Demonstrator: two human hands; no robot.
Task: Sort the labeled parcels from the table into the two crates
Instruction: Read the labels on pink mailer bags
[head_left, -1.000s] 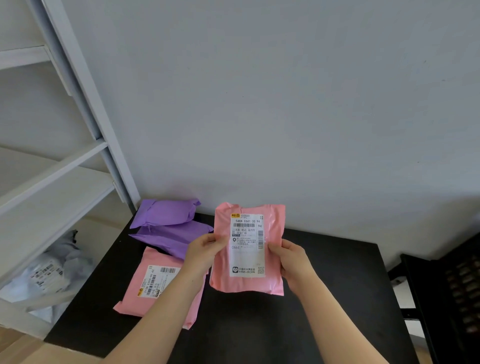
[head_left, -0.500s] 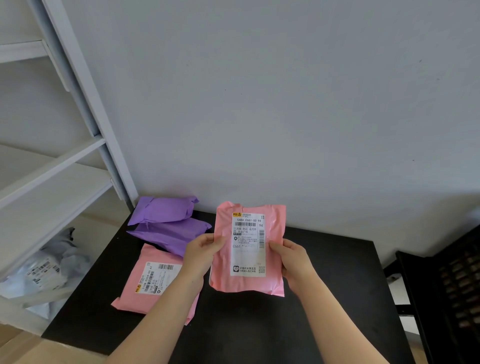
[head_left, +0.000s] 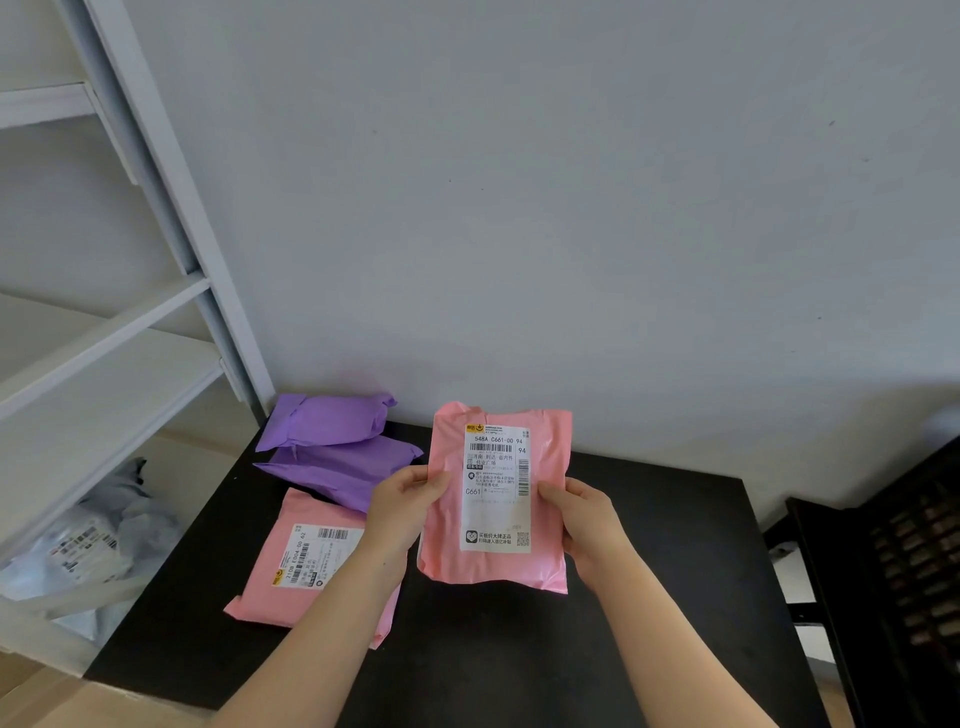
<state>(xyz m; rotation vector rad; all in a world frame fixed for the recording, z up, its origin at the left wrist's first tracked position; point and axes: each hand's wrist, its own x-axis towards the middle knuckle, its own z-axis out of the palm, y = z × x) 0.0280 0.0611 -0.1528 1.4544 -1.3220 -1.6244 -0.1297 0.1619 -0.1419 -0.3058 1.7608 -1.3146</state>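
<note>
Soft even daylight, sharp centre, wide-angle edge bending.

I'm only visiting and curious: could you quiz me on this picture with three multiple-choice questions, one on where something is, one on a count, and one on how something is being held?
1. Where is the second pink parcel?
A. Flat on the black table, left of the held pink parcel
B. On a white shelf
C. Inside a crate

2. How many purple parcels lie on the table?
A. One
B. Two
C. Four

3. How is the held pink parcel handled?
A. Lying untouched
B. Pinched by one hand alone
C. Gripped by the left hand and right hand, label facing the camera

Answers: 1 A, it lies on the table beside the left forearm; 2 B, two overlap at the table's back left corner; 3 C, one hand grips each side edge.
</note>
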